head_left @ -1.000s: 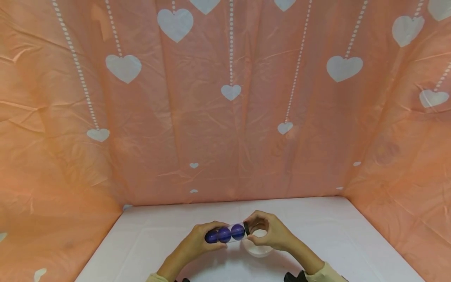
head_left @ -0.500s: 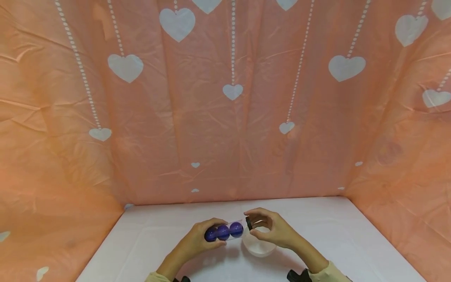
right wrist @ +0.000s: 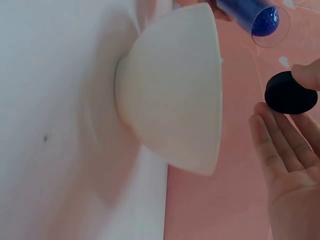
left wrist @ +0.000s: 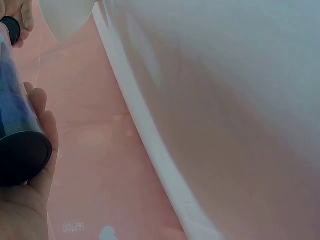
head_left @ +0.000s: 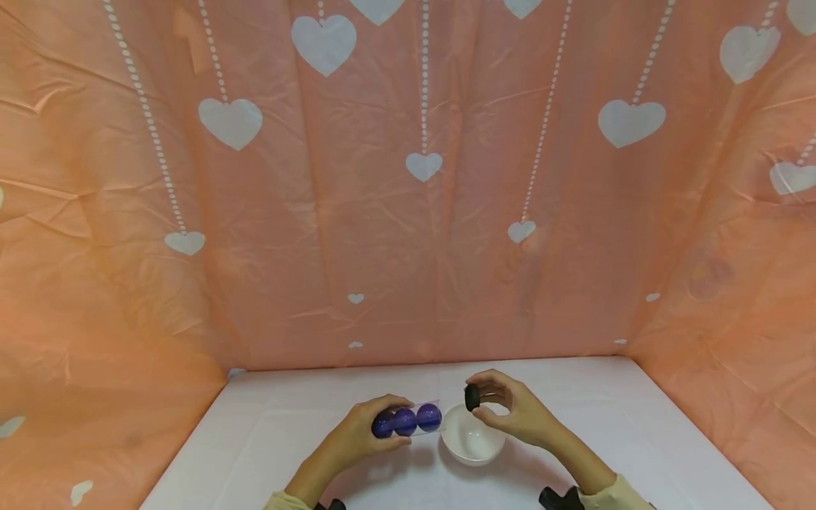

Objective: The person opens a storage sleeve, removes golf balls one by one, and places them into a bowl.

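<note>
My left hand [head_left: 365,431] grips a clear tube [right wrist: 245,12] that holds three purple-blue balls [head_left: 404,422] in a row. The tube lies nearly level above the table, its right end uncovered. A black cap [left wrist: 26,156] covers the end nearest my left palm. Between thumb and fingers of my right hand [head_left: 519,416] is a second black cap [right wrist: 290,93], held apart from the tube. Beneath and between the hands stands a white bowl [head_left: 472,440], upright on the table, with no contents visible in the head view.
The white table [head_left: 280,404] meets a peach sheet [head_left: 382,248] at the back and both sides, printed with white hearts. Black straps or mounts [head_left: 561,498] sit at the wrists near the front edge.
The right hand has pulled the black cap off the tube's end and carried it right and slightly up. More of the bowl shows now. The left hand and tube stay nearly in place.
</note>
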{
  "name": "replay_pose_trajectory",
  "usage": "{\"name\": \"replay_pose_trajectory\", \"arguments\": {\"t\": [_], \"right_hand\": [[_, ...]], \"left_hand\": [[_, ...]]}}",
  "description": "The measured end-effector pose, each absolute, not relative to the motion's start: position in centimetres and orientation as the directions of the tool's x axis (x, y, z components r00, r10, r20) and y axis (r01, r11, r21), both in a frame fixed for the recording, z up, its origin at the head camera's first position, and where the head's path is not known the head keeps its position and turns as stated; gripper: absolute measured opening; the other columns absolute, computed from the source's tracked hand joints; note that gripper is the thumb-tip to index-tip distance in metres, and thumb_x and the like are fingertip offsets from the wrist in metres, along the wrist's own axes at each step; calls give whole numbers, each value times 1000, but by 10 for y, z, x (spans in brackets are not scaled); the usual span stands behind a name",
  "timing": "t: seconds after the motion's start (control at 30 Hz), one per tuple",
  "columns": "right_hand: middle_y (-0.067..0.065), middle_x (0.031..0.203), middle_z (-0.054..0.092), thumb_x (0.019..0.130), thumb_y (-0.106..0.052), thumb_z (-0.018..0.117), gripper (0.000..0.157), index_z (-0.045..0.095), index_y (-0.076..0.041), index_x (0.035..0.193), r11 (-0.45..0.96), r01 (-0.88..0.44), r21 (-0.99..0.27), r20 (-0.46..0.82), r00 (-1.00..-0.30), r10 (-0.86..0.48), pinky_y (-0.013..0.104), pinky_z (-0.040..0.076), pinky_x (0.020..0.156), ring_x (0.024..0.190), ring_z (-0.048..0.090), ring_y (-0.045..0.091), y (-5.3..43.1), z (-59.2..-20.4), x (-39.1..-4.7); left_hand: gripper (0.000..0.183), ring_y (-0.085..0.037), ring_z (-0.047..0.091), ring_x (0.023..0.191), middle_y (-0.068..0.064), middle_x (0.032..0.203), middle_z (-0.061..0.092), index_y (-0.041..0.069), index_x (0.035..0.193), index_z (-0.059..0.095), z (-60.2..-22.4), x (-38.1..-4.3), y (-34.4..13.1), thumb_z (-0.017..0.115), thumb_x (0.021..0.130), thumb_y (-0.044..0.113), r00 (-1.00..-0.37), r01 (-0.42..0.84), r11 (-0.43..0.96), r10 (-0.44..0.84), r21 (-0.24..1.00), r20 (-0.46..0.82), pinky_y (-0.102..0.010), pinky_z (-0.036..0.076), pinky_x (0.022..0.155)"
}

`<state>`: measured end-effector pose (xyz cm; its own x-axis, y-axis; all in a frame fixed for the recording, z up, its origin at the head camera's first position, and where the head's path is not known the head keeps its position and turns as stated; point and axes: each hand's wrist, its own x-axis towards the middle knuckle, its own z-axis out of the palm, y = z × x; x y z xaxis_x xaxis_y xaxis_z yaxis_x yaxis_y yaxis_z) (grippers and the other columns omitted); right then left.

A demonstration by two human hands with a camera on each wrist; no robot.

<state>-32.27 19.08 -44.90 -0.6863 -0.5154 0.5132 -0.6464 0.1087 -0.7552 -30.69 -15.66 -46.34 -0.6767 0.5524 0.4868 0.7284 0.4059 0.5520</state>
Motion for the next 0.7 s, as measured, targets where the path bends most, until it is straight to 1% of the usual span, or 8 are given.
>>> {"name": "replay_pose_trajectory", "arguments": {"t": [0.2, 0.43, 0.57, 0.7], "right_hand": [[22, 125, 69, 95, -2, 81, 44, 62, 5, 134, 136, -651, -747, 510, -692, -510, 23, 55, 101, 113, 71, 13, 202, -453, -322], [21, 124, 70, 94, 0, 81, 42, 64, 1, 132, 146, -661, -736, 522, -691, -500, 22, 55, 100, 112, 71, 12, 214, -458, -322], [19, 119, 73, 94, -1, 82, 40, 66, 2, 131, 169, -687, -707, 553, -686, -474, 23, 57, 98, 107, 73, 16, 218, -458, -324], [15, 116, 74, 94, -3, 83, 39, 68, 2, 129, 218, -681, -699, 559, -711, -427, 25, 58, 95, 102, 75, 22, 222, -459, -325]], "left_hand": [[50, -10, 68, 111, 2, 129, 75, 22, 136, 70, -463, -307, -157, 90, 90, 30, -699, 706, 419, 544, 571, 465, -34, 57, 98], [51, -11, 68, 111, -1, 128, 75, 21, 135, 69, -464, -307, -157, 90, 89, 29, -697, 707, 423, 549, 566, 461, -34, 58, 97], [51, -11, 68, 110, -1, 129, 75, 21, 136, 69, -464, -307, -157, 90, 90, 29, -697, 707, 413, 549, 574, 462, -34, 58, 97], [51, -10, 68, 110, 1, 129, 75, 22, 136, 69, -464, -307, -158, 90, 90, 30, -695, 708, 409, 548, 576, 466, -33, 58, 96]]}}
